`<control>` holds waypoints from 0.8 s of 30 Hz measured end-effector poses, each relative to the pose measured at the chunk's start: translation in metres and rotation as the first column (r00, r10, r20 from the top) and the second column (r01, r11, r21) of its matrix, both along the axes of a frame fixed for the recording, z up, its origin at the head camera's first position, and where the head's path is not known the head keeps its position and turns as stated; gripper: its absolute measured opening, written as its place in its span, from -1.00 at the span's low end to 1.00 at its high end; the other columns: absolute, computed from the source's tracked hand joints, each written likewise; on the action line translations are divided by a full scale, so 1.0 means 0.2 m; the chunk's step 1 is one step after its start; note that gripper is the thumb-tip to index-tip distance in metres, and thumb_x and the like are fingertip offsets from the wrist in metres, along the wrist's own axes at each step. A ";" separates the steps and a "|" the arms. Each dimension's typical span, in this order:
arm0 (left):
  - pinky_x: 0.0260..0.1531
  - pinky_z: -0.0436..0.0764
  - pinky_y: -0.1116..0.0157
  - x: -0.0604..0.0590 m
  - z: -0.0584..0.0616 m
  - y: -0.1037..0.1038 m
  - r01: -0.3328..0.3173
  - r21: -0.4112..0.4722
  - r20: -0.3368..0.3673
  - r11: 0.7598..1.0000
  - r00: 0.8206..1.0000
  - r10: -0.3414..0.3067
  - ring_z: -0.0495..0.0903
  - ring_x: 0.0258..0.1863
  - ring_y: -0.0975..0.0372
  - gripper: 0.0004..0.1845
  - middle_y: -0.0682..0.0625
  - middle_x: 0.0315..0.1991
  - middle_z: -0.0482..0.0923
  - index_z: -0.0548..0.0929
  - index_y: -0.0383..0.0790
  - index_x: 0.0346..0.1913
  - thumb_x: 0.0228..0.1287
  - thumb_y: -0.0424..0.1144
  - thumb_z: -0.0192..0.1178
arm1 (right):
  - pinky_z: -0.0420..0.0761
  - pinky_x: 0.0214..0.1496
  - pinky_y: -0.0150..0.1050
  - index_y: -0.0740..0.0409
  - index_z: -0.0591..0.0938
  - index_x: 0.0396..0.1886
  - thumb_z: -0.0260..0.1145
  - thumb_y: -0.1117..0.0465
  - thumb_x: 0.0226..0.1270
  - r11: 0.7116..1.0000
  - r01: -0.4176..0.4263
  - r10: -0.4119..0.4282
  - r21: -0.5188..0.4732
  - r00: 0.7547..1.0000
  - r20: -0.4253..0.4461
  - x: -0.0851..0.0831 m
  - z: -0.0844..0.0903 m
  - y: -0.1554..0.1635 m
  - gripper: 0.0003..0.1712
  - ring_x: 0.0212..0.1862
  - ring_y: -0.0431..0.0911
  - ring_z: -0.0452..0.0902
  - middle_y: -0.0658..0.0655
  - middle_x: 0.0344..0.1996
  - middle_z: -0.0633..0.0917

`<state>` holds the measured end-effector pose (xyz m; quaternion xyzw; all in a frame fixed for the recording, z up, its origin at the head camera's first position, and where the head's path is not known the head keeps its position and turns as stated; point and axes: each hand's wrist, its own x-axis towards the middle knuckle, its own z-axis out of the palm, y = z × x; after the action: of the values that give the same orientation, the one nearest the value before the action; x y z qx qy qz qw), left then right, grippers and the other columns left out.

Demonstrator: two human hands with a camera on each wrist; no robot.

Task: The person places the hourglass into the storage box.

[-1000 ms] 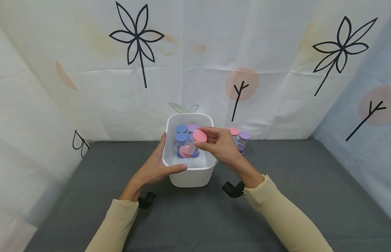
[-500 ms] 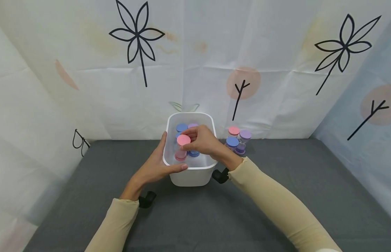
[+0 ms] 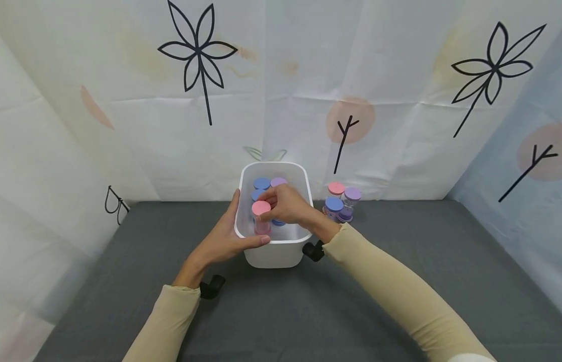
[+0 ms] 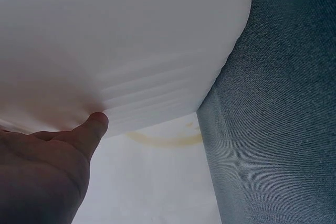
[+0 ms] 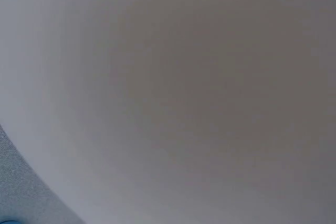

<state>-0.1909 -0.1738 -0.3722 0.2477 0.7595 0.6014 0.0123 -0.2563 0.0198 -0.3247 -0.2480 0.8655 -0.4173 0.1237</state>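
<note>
My right hand (image 3: 287, 203) reaches over the white plastic bin (image 3: 275, 255) and pinches a small clear jar with a pink lid (image 3: 261, 207). The jar stands upright inside, near the front left corner. Behind it are jars with blue lids (image 3: 262, 183) and a purple-lidded jar (image 3: 278, 181), partly covered by my hand. My left hand (image 3: 226, 236) holds the bin's front left corner, thumb along the front rim and fingers against the left side. In the left wrist view, a fingertip (image 4: 98, 121) presses the outer wall. Only the bin's blurred wall fills most of the right wrist view.
Just right of the bin, a few more jars stand together on the dark grey cloth (image 3: 398, 261), with a pink lid (image 3: 336, 188), a purple lid (image 3: 352, 194) and a blue lid (image 3: 333, 203). A patterned white curtain (image 3: 281, 125) rises behind the table.
My right hand has moved left and down into the bin with the pink-lidded jar, which went from tilted to upright. The jars on the right are now more visible. My left hand stays put.
</note>
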 end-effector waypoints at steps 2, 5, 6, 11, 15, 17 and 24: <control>0.10 0.49 -0.26 0.00 0.00 0.00 -0.003 -0.003 0.002 1.000 1.000 0.003 0.48 0.20 -0.07 0.31 -0.06 0.47 0.21 -0.26 0.25 0.62 0.07 -0.16 0.58 | 0.62 0.05 -0.26 0.30 0.69 0.12 0.59 0.31 0.13 1.000 -0.004 0.005 0.024 1.000 -0.021 0.00 0.00 0.00 -0.47 0.00 -0.07 0.67 0.17 -0.02 0.76; 0.10 0.49 -0.25 0.00 0.00 0.00 -0.006 -0.004 0.008 1.000 1.000 0.006 0.48 0.21 -0.06 0.31 -0.06 0.48 0.21 -0.25 0.26 0.62 0.07 -0.17 0.58 | 0.62 0.06 -0.27 0.30 0.68 0.13 0.60 0.31 0.13 0.998 -0.012 0.015 0.056 0.998 -0.059 0.00 0.00 -0.01 -0.46 0.03 -0.07 0.68 0.18 0.00 0.75; 0.11 0.49 -0.24 0.00 0.00 0.00 -0.005 -0.006 0.009 1.000 1.000 0.005 0.47 0.22 -0.06 0.31 -0.06 0.48 0.21 -0.25 0.25 0.62 0.08 -0.17 0.57 | 0.61 0.07 -0.27 0.30 0.69 0.12 0.60 0.30 0.12 0.998 -0.016 0.021 0.067 0.997 -0.072 0.00 -0.01 -0.01 -0.46 0.03 -0.07 0.67 0.18 0.01 0.75; 0.10 0.49 -0.25 0.01 0.01 0.00 -0.015 -0.028 0.011 1.000 1.000 0.015 0.47 0.22 -0.07 0.32 -0.07 0.48 0.20 -0.28 0.16 0.64 0.10 -0.16 0.56 | 0.61 0.06 -0.27 0.28 0.70 0.10 0.61 0.28 0.12 0.993 -0.032 0.044 0.111 0.993 -0.108 -0.01 -0.01 -0.02 -0.48 0.01 -0.09 0.67 0.16 -0.01 0.75; 0.12 0.47 -0.26 0.01 0.01 -0.01 -0.022 -0.043 0.017 0.999 1.000 0.023 0.46 0.23 -0.07 0.32 -0.07 0.49 0.18 -0.30 0.12 0.64 0.10 -0.13 0.56 | 0.61 0.08 -0.25 0.28 0.70 0.10 0.62 0.29 0.10 0.993 -0.040 0.052 0.112 0.993 -0.103 -0.01 -0.01 -0.03 -0.47 -0.01 -0.08 0.68 0.16 -0.03 0.76; 0.12 0.47 -0.25 0.01 0.01 -0.01 -0.026 -0.050 0.022 0.998 0.999 0.027 0.45 0.24 -0.06 0.33 -0.06 0.50 0.16 -0.31 0.12 0.64 0.11 -0.12 0.55 | 0.61 0.10 -0.25 0.28 0.70 0.09 0.63 0.29 0.09 0.993 -0.046 0.058 0.112 0.993 -0.103 -0.01 -0.01 -0.03 -0.46 0.00 -0.08 0.68 0.16 -0.04 0.76; 0.13 0.48 -0.23 0.01 0.01 -0.01 -0.028 -0.053 0.033 0.998 0.999 0.030 0.44 0.26 -0.05 0.33 -0.03 0.51 0.14 -0.31 0.15 0.64 0.10 -0.12 0.56 | 0.60 0.12 -0.26 0.31 0.69 0.11 0.63 0.32 0.08 0.990 -0.089 0.100 0.108 0.990 -0.104 -0.03 -0.02 -0.03 -0.45 0.01 -0.07 0.68 0.17 -0.03 0.76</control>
<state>-0.1886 -0.1749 -0.3694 0.2259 0.7783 0.5854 0.0230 -0.2615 0.0136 -0.3291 -0.3045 0.8786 -0.3515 0.1087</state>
